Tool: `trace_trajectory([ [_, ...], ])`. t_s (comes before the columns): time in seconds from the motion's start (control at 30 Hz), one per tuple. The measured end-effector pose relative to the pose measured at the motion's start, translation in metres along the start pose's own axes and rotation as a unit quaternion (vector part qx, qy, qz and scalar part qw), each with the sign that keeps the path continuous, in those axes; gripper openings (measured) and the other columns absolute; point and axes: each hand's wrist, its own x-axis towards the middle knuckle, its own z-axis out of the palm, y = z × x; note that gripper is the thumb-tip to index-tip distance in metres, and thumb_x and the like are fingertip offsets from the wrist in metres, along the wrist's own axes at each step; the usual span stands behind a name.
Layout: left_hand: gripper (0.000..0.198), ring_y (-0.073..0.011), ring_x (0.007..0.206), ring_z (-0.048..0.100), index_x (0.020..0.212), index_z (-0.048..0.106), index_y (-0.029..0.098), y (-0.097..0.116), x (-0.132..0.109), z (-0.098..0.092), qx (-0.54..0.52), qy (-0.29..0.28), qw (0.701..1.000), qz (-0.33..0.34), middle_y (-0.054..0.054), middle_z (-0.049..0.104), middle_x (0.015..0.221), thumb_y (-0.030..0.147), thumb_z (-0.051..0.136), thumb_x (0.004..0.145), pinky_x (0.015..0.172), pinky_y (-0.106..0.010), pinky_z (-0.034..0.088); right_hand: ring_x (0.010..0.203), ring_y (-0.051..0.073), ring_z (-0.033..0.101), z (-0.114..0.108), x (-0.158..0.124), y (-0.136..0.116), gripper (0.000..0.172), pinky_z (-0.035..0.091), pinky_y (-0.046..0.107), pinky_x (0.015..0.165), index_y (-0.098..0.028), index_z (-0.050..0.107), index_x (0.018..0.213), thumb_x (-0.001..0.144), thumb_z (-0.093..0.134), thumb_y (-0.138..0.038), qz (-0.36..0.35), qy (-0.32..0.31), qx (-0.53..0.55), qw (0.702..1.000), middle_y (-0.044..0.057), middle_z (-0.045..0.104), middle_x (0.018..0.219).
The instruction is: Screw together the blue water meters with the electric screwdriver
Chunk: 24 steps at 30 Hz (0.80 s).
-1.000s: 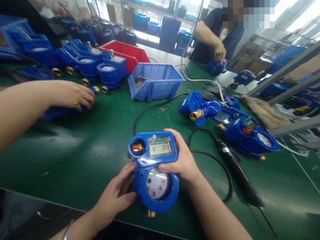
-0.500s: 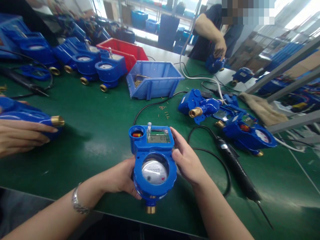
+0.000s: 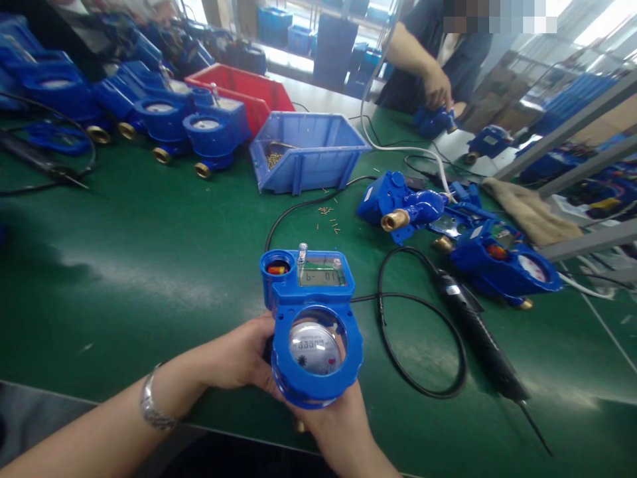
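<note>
A blue water meter [image 3: 318,392] is held just above the near edge of the green table, its round dial and small digital display facing up. An orange-and-red part shows inside its round side socket. My left hand [image 3: 249,352] grips the meter's left side, fingers partly hidden behind it. From underneath, my right hand [image 3: 336,418] wraps the lower body, and most of its fingers are out of sight. A bit of the brass pipe end shows below. To the right lies a black electric screwdriver [image 3: 480,338] with a looped cable.
Loose small screws [image 3: 326,211] lie in front of a blue bin [image 3: 323,169] of screws. Behind it is a red bin [image 3: 249,93]. Several blue meters [image 3: 212,133] stand left; others [image 3: 502,259] lie right. Across the table, a co-worker's hand [image 3: 438,86] holds another meter.
My right hand has gone from the meter's right side to beneath it. The meter is slightly further right and its lower pipe is now mostly hidden. The neighbouring hand and meter at left are gone.
</note>
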Motion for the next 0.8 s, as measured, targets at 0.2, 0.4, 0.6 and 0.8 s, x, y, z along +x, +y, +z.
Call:
trace_trajectory([
  [0.2, 0.063, -0.0301, 0.107, 0.059, 0.112, 0.063, 0.025, -0.004, -0.002, 0.006, 0.041, 0.064, 0.997, 0.012, -0.006, 0.067, 0.112, 0.021, 0.083, 0.052, 0.098, -0.046, 0.040, 0.108, 0.034, 0.055, 0.014, 0.000, 0.012, 0.072, 0.045, 0.051, 0.089, -0.023, 0.053, 0.119, 0.053, 0.078, -0.035, -0.012, 0.067, -0.004, 0.998, 0.009, 0.060, 0.115],
  [0.4, 0.073, -0.0326, 0.112, 0.053, 0.116, 0.060, 0.027, -0.009, -0.009, 0.029, 0.036, 0.192, 0.981, -0.013, -0.010, 0.060, 0.119, 0.034, 0.085, 0.048, 0.100, -0.050, 0.038, 0.106, 0.034, 0.056, 0.017, -0.004, 0.017, 0.077, 0.047, 0.051, 0.086, -0.021, 0.052, 0.121, 0.050, 0.079, -0.034, -0.015, 0.103, 0.006, 0.995, 0.010, 0.061, 0.115],
  [0.6, 0.064, -0.0313, 0.112, 0.051, 0.112, 0.061, 0.026, -0.025, -0.016, 0.058, 0.013, 0.313, 0.949, -0.031, -0.008, 0.054, 0.118, 0.034, 0.082, 0.052, 0.097, -0.047, 0.041, 0.107, 0.036, 0.056, 0.025, -0.007, 0.013, 0.068, 0.046, 0.053, 0.086, -0.020, 0.055, 0.115, 0.053, 0.077, -0.037, 0.025, 0.136, 0.021, 0.990, 0.011, 0.062, 0.112],
  [0.8, 0.072, -0.0315, 0.108, 0.053, 0.118, 0.057, 0.030, -0.021, -0.018, 0.040, -0.003, 0.224, 0.974, -0.040, -0.007, 0.057, 0.117, 0.033, 0.083, 0.052, 0.097, -0.048, 0.040, 0.112, 0.036, 0.052, 0.015, -0.004, 0.003, 0.069, 0.046, 0.053, 0.089, -0.027, 0.050, 0.120, 0.056, 0.076, -0.031, 0.051, 0.067, 0.034, 0.996, 0.010, 0.060, 0.117],
])
